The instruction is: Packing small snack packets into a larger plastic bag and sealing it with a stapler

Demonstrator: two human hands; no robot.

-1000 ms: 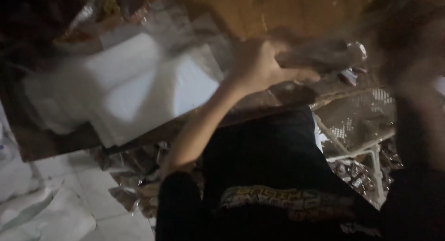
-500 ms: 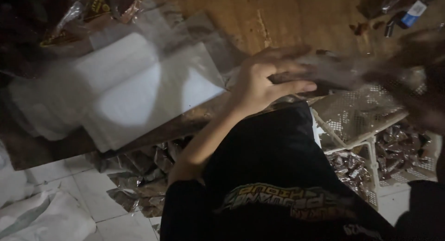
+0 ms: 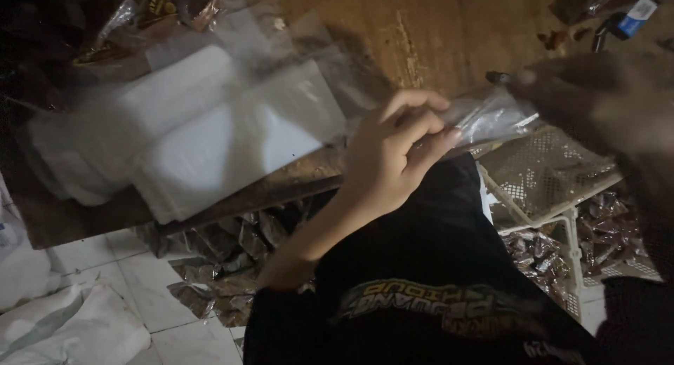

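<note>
The fingers of the left hand are curled together and pinch the left end of a small clear plastic bag. The right hand, dark and blurred at the right edge of the view, meets the bag's other end; whether its fingers are closed on the film cannot be told. The bag is held in the air between both hands, just past the near edge of the wooden table and above a white mesh basket.

To handle the bag well, grip only its edge so that the film stays flat and does not crumple. Keep both hands level and draw the film lightly taut; thin plastic of this kind probably slips or clings when slack.

A stack of clear bags lies on the table at the left. Small dark wrapped packets fill a tray at the near right, and more packets lie under the table edge, over the tiled floor.
</note>
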